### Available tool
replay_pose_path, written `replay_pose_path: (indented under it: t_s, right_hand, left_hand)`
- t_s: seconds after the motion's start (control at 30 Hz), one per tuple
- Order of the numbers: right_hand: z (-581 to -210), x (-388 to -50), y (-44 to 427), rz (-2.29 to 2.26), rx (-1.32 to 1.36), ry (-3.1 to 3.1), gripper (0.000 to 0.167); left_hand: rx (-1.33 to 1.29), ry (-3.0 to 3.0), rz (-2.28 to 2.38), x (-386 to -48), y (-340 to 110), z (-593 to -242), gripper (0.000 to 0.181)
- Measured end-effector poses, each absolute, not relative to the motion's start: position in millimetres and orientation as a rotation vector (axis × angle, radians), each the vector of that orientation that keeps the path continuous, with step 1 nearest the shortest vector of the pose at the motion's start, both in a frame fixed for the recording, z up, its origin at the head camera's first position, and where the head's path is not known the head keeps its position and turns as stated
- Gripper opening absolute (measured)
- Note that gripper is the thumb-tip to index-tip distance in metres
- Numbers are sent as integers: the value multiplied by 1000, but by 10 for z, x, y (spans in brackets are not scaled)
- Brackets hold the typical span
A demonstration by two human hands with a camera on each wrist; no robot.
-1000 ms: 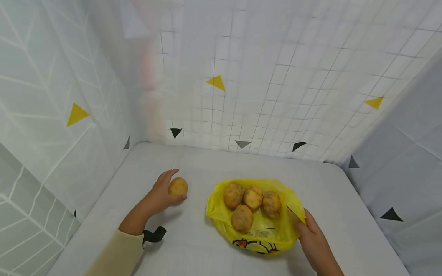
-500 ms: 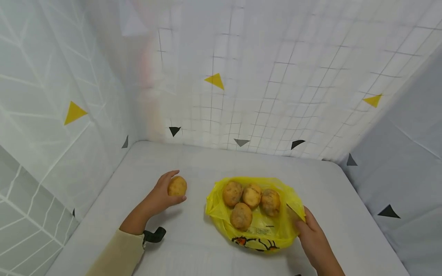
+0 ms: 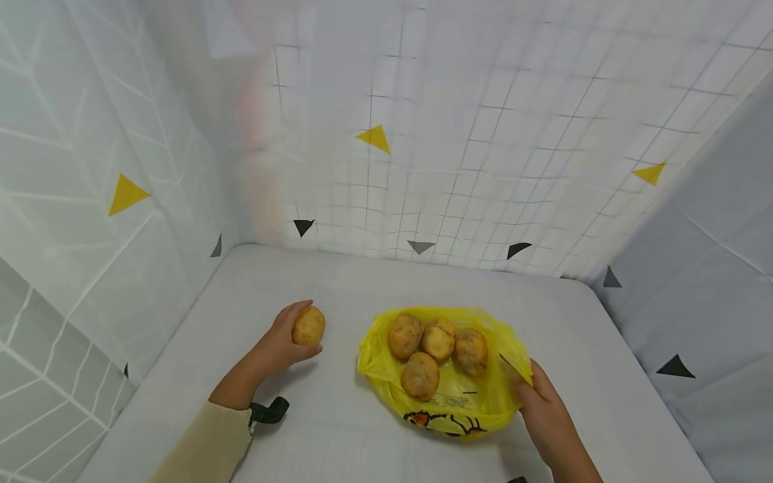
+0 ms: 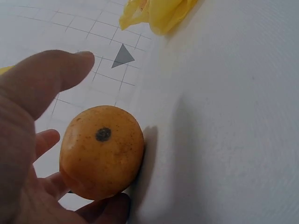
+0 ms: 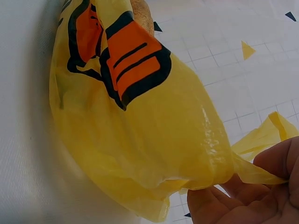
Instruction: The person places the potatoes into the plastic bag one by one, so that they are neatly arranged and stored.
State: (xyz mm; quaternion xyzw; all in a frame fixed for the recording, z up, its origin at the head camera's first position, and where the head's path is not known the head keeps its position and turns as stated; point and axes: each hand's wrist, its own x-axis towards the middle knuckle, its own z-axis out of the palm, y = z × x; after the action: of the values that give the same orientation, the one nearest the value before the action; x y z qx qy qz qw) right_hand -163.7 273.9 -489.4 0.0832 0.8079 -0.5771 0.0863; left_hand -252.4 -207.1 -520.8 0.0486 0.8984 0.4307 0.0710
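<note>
My left hand [image 3: 288, 341] curls its fingers round a single round yellow-brown fruit [image 3: 309, 326] on the left of the table. In the left wrist view this fruit [image 4: 103, 151] shows a dark rough spot; fingers lie behind and beneath it, while the thumb [image 4: 53, 77] appears raised a little off it. On the right, my right hand [image 3: 549, 412] pinches the edge of a yellow plastic bag [image 3: 465, 419] between thumb and fingers. Several similar fruits [image 3: 439, 341] lie inside the spread bag mouth. From the right wrist view, the orange-and-black print on the bag [image 5: 201, 126] faces me.
White cloth covers the table [image 3: 338, 429]. Hanging white sheets with grid lines [image 3: 459, 134] enclose the back and sides, marked by yellow and black triangles. A black strap piece [image 3: 270, 410] sticks out at the left wrist.
My left fingers have drawn in closer round the fruit, which has shifted and turned slightly. The right hand keeps its pinch on the bag. The head view has moved slightly.
</note>
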Motion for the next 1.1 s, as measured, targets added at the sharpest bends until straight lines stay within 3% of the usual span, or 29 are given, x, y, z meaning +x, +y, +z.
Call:
replay_pose_path:
  t_s: [0.37, 1.1]
  right_hand:
    - [-4892, -1620, 2712, -1721, 312, 2404, 61]
    - [-4900, -1648, 2709, -1722, 215, 2471, 53]
  left_hand:
    - [202, 2768, 1271, -2533, -2093, -5274, 76]
    - [166, 2776, 1272, -2523, -2060, -5178, 72]
